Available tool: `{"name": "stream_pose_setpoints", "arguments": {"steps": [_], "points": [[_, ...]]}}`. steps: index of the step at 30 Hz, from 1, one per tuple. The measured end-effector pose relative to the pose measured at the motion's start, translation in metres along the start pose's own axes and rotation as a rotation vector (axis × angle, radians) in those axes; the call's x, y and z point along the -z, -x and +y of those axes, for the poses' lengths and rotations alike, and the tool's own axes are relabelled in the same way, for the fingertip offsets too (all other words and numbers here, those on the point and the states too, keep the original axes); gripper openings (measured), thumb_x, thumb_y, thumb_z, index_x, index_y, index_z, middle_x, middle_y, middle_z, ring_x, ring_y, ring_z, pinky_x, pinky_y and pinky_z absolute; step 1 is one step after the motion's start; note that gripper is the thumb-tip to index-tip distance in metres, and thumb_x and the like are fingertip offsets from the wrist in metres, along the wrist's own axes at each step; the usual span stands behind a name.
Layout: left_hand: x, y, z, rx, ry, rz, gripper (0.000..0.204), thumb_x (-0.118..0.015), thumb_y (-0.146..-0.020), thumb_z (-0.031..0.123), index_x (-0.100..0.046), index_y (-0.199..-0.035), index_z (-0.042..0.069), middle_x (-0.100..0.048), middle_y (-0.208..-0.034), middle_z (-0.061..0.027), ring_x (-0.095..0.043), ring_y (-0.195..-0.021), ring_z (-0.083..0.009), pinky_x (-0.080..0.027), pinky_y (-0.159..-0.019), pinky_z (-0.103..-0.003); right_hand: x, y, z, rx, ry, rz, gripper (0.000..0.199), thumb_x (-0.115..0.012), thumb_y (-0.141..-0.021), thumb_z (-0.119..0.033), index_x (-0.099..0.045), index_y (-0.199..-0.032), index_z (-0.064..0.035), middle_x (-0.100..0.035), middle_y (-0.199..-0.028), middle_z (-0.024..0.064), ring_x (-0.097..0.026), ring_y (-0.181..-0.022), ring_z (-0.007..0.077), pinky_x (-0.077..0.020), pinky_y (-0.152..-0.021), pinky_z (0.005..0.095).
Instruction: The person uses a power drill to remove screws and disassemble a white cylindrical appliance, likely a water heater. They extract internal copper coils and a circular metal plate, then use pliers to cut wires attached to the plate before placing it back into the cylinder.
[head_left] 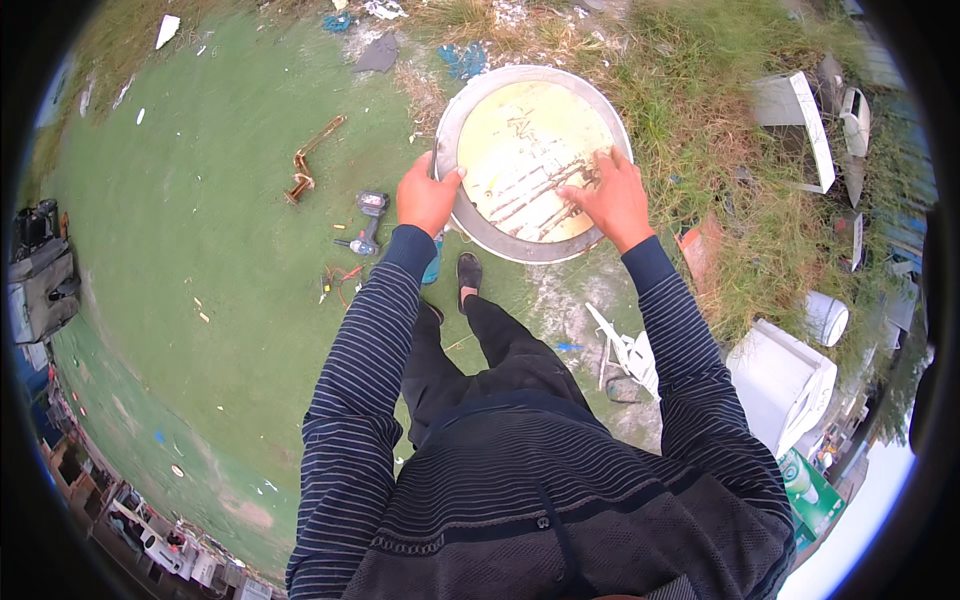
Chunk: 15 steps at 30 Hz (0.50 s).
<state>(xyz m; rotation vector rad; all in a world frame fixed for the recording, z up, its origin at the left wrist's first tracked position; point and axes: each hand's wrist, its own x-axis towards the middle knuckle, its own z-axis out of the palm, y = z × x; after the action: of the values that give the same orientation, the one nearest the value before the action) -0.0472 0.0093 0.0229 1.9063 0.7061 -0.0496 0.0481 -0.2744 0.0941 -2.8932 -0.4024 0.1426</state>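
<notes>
In front of me is a large round piece (535,125) with a wide grey rim and a pale yellow face. Dark streaks and bits of dirt mark that face, mostly on its lower right half. My left hand (427,195) grips the rim at the left, its thumb on the front and its fingers mostly out of sight. At the right edge, my right hand (615,200) is closed on the piece, thumb reaching inward over the dark streaks. A cordless drill (370,222) lies on the green ground close by my left forearm.
A bent brownish metal part (312,160) rests on the green ground to the left. Beyond it stands a grey case (42,290). Grass and scrap lie to the right, with a white box-like appliance (780,380), a white bucket (826,318) and broken white plastic (632,350).
</notes>
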Motion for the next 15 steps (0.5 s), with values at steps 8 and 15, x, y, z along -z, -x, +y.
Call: {"name": "stream_pose_setpoints", "arguments": {"steps": [8,15], "points": [[0.003,0.002,0.010,-0.103,0.066,-0.105,0.056,-0.084,-0.079,0.011,-0.062,-0.126,-0.009,-0.074,-0.112,-0.0196,-0.073,-0.096,-0.0225,-0.058,-0.086,-0.035,-0.003,0.002,0.007,0.042,0.032,-0.036,0.089,-0.088,-0.068,-0.055,-0.062,-0.132,0.0027,-0.053,-0.143,0.0307,-0.048,-0.136,0.0426,-0.0420,-0.111,0.0455],[0.003,-0.002,-0.010,-0.056,0.228,-0.077,0.060,-0.084,-0.078,0.008,-0.060,-0.130,-0.009,-0.074,-0.113,-0.0177,-0.072,-0.096,-0.0213,-0.058,-0.087,-0.035,-0.001,-0.044,-0.018,-0.198,-1.264,0.390,0.048,-0.063,-0.104,-0.032,-0.049,-0.065,-0.0075,-0.046,-0.059,-0.0028,-0.038,-0.049,0.0087,-0.0305,-0.046,0.0290]]}}
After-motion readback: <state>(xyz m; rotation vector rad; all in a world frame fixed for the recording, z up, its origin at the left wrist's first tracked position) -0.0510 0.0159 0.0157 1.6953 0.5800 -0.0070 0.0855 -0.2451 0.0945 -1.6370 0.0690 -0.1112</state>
